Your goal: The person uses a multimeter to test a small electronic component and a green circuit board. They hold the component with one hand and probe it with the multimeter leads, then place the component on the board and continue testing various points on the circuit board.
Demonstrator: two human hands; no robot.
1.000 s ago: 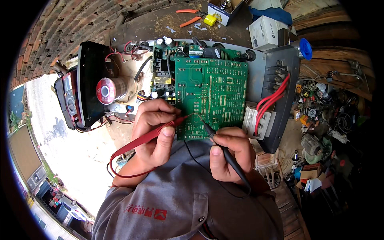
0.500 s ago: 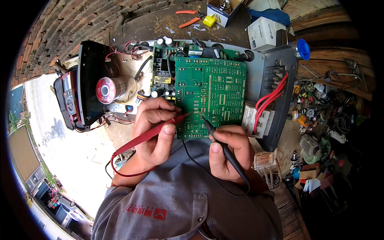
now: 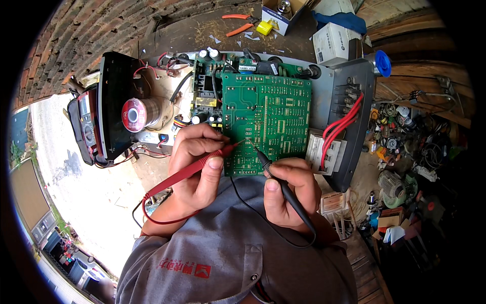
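Note:
My left hand (image 3: 195, 169) pinches a red test probe (image 3: 183, 174), whose tip points right onto a green circuit board (image 3: 288, 109). In my right hand (image 3: 293, 195) is a black test probe (image 3: 292, 198), its tip on or just above the board close to the red one. Whether either tip touches a solder joint is too fine to tell. The board lies solder side up over an opened metal chassis (image 3: 326, 81) holding another board with capacitors (image 3: 208, 53). A multimeter (image 3: 89, 129) stands at the left, behind a dark panel (image 3: 115, 109).
A solder spool (image 3: 135, 114) stands left of the board. Red cables (image 3: 340, 129) run along the chassis's right end panel (image 3: 354, 147). Orange-handled pliers (image 3: 239, 30), a yellow roll (image 3: 264, 27) and cardboard boxes (image 3: 331, 44) lie at the back. Piled parts (image 3: 405, 131) cover the floor at right.
Both hands keep their hold on the probes. The black probe's tip has shifted very slightly up and left; the board has not visibly moved.

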